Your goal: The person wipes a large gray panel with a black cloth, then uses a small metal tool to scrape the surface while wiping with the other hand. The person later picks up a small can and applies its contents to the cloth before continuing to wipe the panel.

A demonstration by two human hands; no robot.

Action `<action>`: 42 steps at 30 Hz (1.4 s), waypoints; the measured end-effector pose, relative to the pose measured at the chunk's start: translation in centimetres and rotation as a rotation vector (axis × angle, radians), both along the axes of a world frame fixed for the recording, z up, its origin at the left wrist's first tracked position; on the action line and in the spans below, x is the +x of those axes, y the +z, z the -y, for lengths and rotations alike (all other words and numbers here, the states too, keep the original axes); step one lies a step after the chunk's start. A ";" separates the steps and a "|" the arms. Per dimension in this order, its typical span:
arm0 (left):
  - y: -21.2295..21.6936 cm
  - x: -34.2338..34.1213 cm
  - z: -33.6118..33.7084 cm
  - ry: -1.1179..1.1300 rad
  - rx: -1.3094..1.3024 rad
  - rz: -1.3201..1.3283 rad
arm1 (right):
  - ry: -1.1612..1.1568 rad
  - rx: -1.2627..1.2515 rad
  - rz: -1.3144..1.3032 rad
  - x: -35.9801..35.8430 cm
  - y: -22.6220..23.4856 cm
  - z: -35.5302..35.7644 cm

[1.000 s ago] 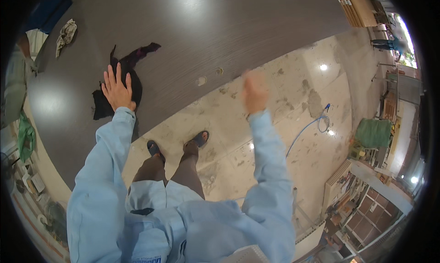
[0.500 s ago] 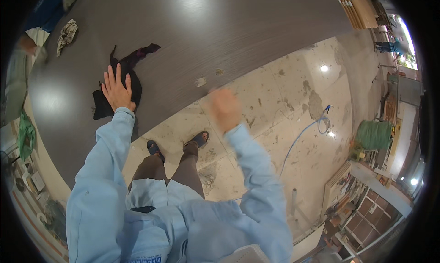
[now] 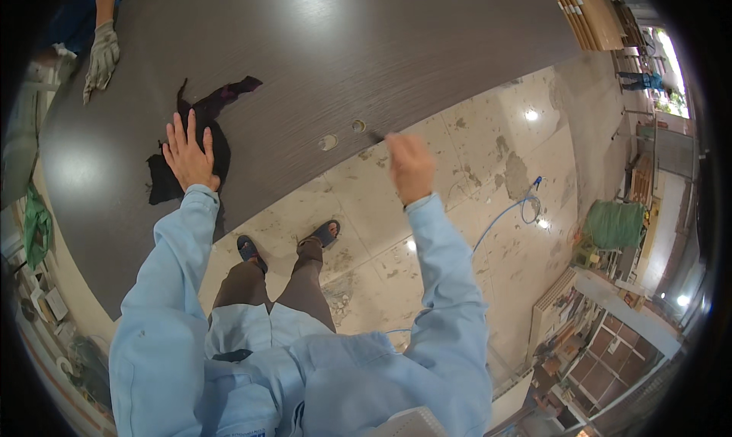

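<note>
My left hand lies flat with its fingers apart on a ragged black cloth, which is spread on a dark brown wood-grain board. My right hand is closed in a fist just past the board's near edge. A short dark tip shows at the fist's left side; the thing it belongs to is mostly hidden and slightly blurred. Close to that tip are two round holes in the board, a smaller hole and a larger hole.
At the board's far left rests another person's gloved hand. Stacked brown panels stand at the far right. A blue hose lies on the stained tile floor, near a green coil. A green bag hangs at left.
My right fist has moved right, and the dark tip now shows beside it. The other person's gloved hand has come onto the board where a crumpled patterned rag showed. My left hand stays on the cloth.
</note>
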State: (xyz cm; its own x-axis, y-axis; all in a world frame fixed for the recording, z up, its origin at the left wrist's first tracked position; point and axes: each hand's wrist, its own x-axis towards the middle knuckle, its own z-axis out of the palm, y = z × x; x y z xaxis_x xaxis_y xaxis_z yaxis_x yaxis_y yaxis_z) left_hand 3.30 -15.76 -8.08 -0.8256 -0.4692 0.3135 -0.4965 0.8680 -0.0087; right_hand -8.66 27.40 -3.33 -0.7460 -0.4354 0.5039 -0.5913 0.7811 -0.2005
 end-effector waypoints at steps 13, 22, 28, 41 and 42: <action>0.9 -0.3 -1.0 0.023 -0.001 0.033 | -0.086 -0.086 0.184 9.9 -2.2 8.1; 1.4 -0.7 -1.4 0.031 0.026 0.023 | -0.346 -0.220 0.104 4.9 0.6 6.5; 2.2 -0.4 -2.0 -0.016 0.027 0.038 | -0.046 -0.067 0.098 14.3 -0.7 13.1; 0.3 17.1 15.9 0.011 -0.003 0.100 | -0.085 -0.002 0.009 13.4 -0.8 14.4; 0.1 17.1 15.9 0.010 -0.011 0.091 | -0.048 -0.042 0.050 16.2 -1.1 16.2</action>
State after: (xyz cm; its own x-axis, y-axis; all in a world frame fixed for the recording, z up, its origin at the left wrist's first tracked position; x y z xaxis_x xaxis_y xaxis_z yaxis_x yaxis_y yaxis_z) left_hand 20.39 -31.62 -7.99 -0.8461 -0.4743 0.2431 -0.5019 0.8626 -0.0639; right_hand 7.50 11.19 -4.40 -0.7903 -0.3780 0.4823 -0.5419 0.7985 -0.2622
